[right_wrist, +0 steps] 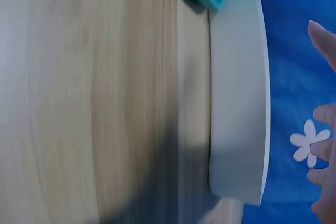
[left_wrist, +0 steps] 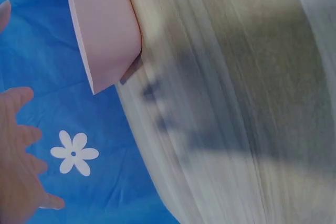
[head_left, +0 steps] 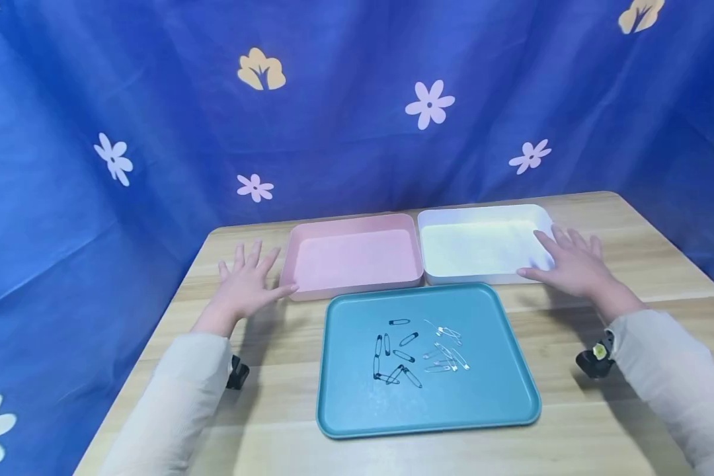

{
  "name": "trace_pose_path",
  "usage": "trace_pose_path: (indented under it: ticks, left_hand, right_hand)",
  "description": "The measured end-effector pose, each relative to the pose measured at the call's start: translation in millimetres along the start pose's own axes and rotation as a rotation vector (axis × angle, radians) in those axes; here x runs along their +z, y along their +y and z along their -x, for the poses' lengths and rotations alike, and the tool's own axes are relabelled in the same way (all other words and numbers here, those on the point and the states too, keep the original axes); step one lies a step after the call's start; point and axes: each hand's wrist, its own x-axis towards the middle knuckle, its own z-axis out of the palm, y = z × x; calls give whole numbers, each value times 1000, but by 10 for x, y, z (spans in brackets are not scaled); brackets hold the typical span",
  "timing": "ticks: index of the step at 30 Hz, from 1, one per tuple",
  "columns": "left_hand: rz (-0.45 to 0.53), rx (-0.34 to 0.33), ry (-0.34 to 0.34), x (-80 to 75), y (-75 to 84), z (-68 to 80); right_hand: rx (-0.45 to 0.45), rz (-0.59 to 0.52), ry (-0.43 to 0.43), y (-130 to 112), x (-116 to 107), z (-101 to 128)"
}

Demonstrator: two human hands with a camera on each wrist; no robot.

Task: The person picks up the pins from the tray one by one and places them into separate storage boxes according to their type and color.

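Fingers of the left hand are spread and straight, holding nothing; the hand sits palm-down over the wooden surface just left of the pink bin, with the thumb tip near the bin's front-left corner. Fingers of the right hand are likewise extended and relaxed, gripping nothing; they lie at the right end of the white bin, with the fingertips over its right rim and the thumb along its front-right corner. Whether either hand actually presses on its bin cannot be determined. Both bins stand side by side at the far edge of the surface, their adjacent walls touching or nearly so. Directly in front of them lies a teal tray, its rear rim just beside the front walls of both bins. On the tray floor are two loose clusters: dark safety pins toward the left centre and pale safety pins to their right, the clusters near each other. A blue floral cloth hangs behind and around the surface. Both forearms wear light sleeves.
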Motion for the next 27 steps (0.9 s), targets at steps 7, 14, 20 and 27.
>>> trace_pose_path:
  ticks: [7,14,20,27]
  left_hand:
    - [-7,16,-5,-11,79,-66]
    - [-11,25,-4,19,100,-74]
    - [-17,21,-1,28,89,-54]
    - [-21,23,-12,8,87,-28]
  right_hand:
    - [-55,6,-7,-148,50,54]
    - [-137,14,-10,-392,95,85]
    - [-227,29,-11,-607,131,97]
    - [-295,36,-39,-810,188,131]
